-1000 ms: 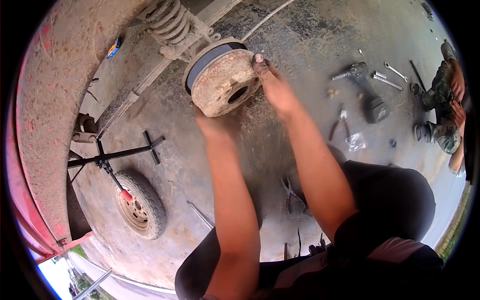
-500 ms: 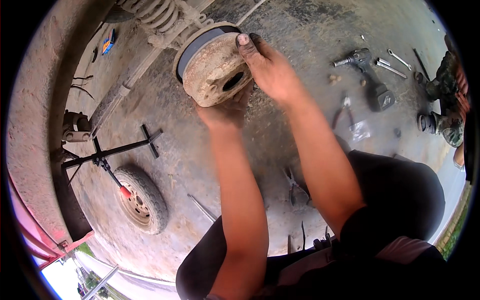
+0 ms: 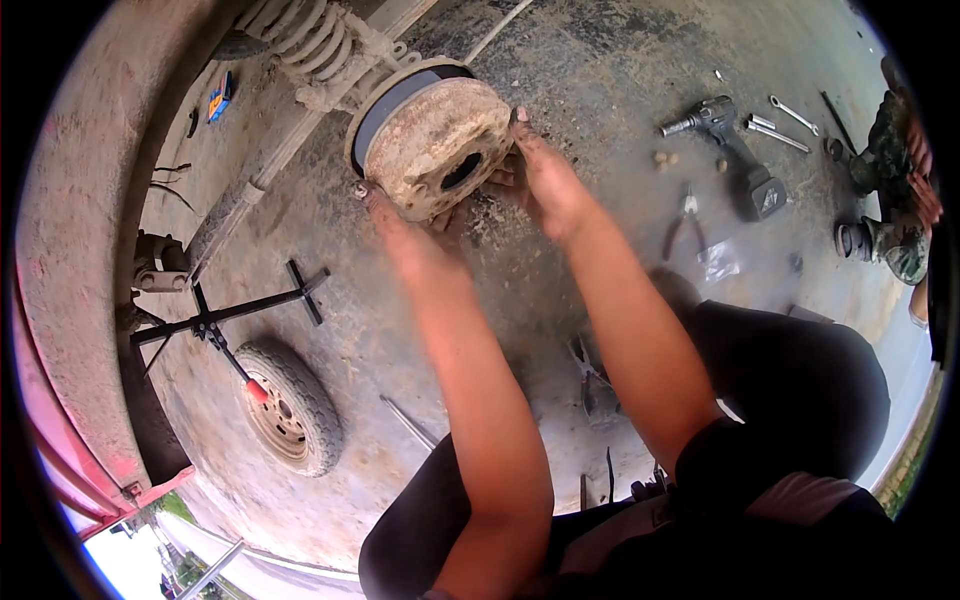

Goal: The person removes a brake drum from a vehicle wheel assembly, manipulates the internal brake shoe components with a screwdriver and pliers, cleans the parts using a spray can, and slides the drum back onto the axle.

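A rusty, mud-stained brake drum (image 3: 425, 130) with a dark centre hole is tilted against the wheel end of the axle. Behind it shows the curved grey brake shoe (image 3: 392, 105) inside the pale rim of the backing plate (image 3: 352, 130). My left hand (image 3: 415, 235) grips the drum from its lower left, its blackened thumb at the drum's edge. On the right side my right hand (image 3: 548, 180) holds it too, thumb up along the rim. Some fingers of both hands are partly hidden under the drum.
A muddy coil spring (image 3: 305, 40) and axle tube (image 3: 250, 185) lie left of the drum. Lower left are a black stand (image 3: 230, 312) and a wheel (image 3: 290, 410). Cordless impact wrench (image 3: 735, 145), pliers (image 3: 688, 220) and a spanner (image 3: 795, 115) lie at right, near another person's hand (image 3: 920, 150).
My left hand has shifted from beneath the drum to its lower left side. My right hand has slid down from the upper rim. The drum stays almost in place.
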Tool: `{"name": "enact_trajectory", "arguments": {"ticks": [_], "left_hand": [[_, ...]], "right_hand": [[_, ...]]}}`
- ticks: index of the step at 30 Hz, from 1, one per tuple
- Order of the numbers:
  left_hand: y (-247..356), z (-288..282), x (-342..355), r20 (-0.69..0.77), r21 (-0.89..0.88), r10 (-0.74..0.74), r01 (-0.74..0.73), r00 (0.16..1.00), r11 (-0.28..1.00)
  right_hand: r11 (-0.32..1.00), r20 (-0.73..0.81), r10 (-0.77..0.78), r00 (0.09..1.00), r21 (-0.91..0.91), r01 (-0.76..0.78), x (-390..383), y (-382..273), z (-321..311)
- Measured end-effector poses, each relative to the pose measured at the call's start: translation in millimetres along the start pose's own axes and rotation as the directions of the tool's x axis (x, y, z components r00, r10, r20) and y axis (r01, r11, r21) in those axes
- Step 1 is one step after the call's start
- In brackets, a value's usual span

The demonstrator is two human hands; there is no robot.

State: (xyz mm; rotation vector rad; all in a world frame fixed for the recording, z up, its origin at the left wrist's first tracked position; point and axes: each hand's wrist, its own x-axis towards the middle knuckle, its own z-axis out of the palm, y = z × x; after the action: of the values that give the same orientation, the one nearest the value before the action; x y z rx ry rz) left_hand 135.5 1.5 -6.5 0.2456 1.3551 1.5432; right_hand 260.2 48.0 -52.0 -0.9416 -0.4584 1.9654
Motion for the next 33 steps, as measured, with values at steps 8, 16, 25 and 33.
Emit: {"name": "enact_trajectory", "arguments": {"ticks": [8,16,25,33], "left_hand": [[-14,-5,14,0.111,-0.153,0.008,0.009,0.994,0.988],[-6,3,10,0.021,-0.017,0.029,-0.028,0.999,0.999],[-1,5,4,-0.11,0.16,0.085,-0.067,0.99,0.985],[6,3,19,-0.112,0.248,0.107,-0.076,0.988,0.966]], "right_hand": [[0.98,-0.017,-0.106,0.994,-0.169,0.101,6,-5,-7],[0.999,-0.047,-0.028,0.999,-0.029,0.027,3,-6,-4],[0.999,0.036,0.003,0.999,0.051,-0.005,5,-2,-6],[0.989,0.088,0.029,0.996,0.139,-0.041,10,5,-9]]}}
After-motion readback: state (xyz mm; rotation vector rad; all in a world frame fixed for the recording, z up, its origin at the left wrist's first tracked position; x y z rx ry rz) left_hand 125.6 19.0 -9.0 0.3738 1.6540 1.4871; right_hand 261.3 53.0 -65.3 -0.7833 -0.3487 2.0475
